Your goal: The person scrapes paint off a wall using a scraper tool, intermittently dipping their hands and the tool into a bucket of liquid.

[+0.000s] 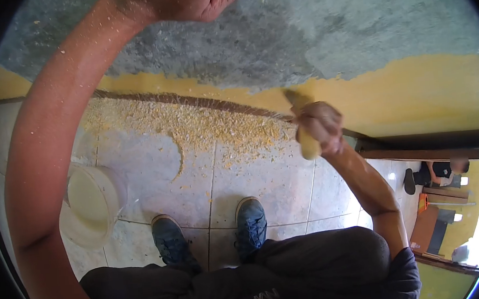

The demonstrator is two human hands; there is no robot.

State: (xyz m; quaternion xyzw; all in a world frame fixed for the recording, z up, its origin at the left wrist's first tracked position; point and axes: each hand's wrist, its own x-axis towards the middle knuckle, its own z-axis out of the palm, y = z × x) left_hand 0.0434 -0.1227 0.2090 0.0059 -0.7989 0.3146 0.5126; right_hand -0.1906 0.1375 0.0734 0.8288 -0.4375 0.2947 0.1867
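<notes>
My right hand [320, 124] is closed round the yellow handle of a scraper [308, 143]. The scraper's blade [296, 97] points up at the wall [416, 85], by the ragged edge between yellow paint and bare grey surface; motion blurs it slightly. At the top of the view, my left hand [192, 0] is raised by the grey part of the wall, a finger stretched out and the rest cut off by the frame. It seems to hold nothing; whether it touches the wall I cannot tell. Pale specks dot my left forearm.
Paint flakes [191, 119] lie thickly along the wall's foot on the tiled floor [137, 153]. A white bucket [110, 198] stands by my left arm, near my shoes [249, 220]. Through a doorway at right, another person [441, 172] sits near a bright opening.
</notes>
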